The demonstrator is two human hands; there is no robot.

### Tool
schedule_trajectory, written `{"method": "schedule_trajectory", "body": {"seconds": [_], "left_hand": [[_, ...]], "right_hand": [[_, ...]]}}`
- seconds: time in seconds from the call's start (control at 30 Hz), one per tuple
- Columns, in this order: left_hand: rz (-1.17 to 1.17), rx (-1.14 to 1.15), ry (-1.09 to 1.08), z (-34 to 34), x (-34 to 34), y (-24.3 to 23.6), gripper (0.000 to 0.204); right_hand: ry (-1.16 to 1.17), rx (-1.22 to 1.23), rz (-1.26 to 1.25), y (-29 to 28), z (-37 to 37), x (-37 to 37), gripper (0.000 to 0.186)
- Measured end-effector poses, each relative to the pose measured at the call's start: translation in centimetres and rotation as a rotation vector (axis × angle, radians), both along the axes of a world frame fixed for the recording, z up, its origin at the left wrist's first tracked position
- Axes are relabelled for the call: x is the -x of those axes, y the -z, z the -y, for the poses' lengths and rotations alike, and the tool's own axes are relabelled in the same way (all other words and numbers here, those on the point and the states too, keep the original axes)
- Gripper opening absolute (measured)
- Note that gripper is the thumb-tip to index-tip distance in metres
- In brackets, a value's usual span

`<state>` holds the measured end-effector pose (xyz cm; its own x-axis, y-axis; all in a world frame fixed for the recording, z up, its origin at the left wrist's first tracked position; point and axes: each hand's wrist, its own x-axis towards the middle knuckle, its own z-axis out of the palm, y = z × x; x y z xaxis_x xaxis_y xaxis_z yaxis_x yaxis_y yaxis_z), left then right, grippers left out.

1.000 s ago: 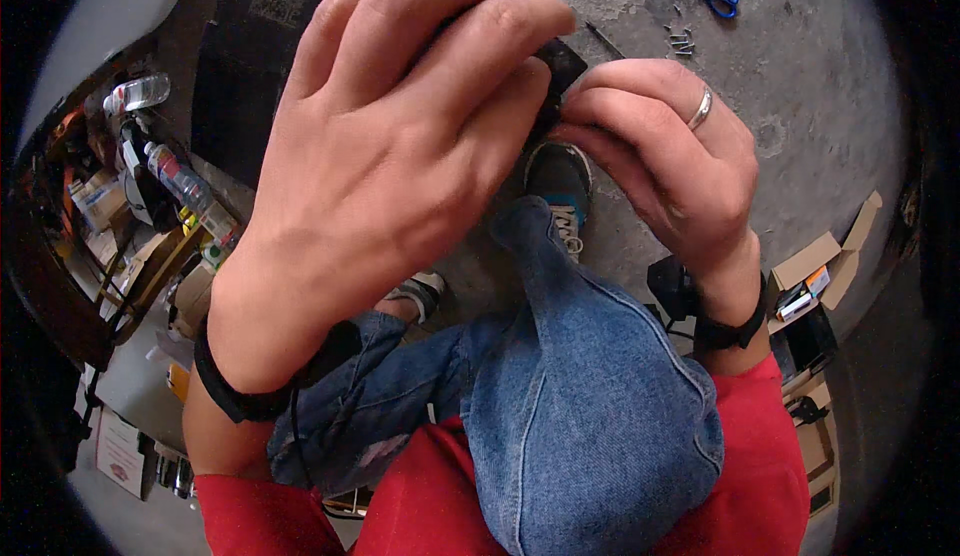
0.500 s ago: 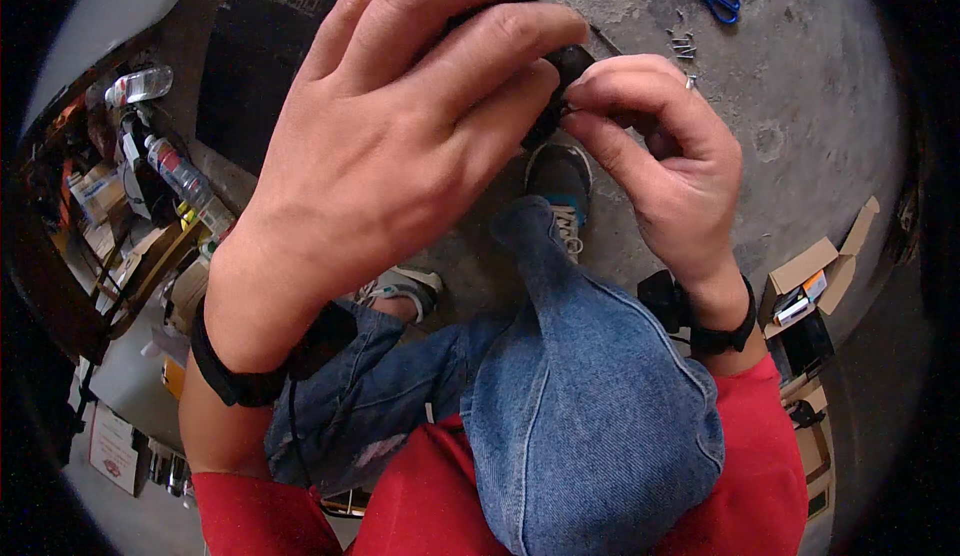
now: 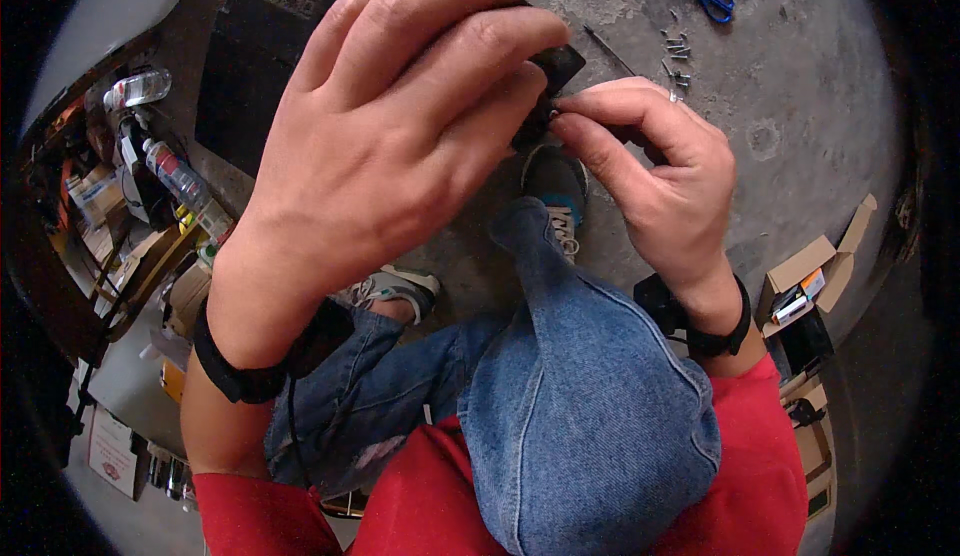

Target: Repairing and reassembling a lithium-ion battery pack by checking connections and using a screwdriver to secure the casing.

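My left hand (image 3: 400,126) is closed around a black part (image 3: 562,68); most of it is hidden behind the fingers, so its kind does not show. Close against its right side, my right hand (image 3: 660,161) pinches with thumb and forefinger at a small thing (image 3: 554,113) by the part's edge, too small to name. A ring-like bit of metal (image 3: 675,96) shows by the right fingers. Past both hands, several screws (image 3: 678,48) lie on the grey floor beside a thin dark rod (image 3: 608,48).
Blue-handled scissors (image 3: 714,2) lie on the concrete floor (image 3: 790,86) at the far right. An open cardboard box (image 3: 803,264) with small packets stands right. A dark panel (image 3: 245,86) is behind my left hand. Plastic bottles (image 3: 178,172) and clutter fill the left side. My shoe (image 3: 556,181) is below my hands.
Both hands have shifted slightly left, and the right fingers a little lower. More of the black part, the rod and the screws shows now. The grip of both hands looks the same.
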<state>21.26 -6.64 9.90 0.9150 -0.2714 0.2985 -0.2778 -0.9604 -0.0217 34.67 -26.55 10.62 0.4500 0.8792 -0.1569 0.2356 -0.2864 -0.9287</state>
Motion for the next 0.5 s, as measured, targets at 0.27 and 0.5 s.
{"method": "schedule_trajectory", "body": {"seconds": [0.27,0.5], "left_hand": [[-0.025,-0.074,0.025,-0.1,-0.2,-0.6,0.049],[-0.032,0.015,0.011,1.0,-1.0,-1.9,0.048]], "right_hand": [[0.218,0.066,-0.404,0.1,-0.2,1.0,0.014],[0.236,0.093,-0.482,-0.4,-0.4,1.1,0.017]]}}
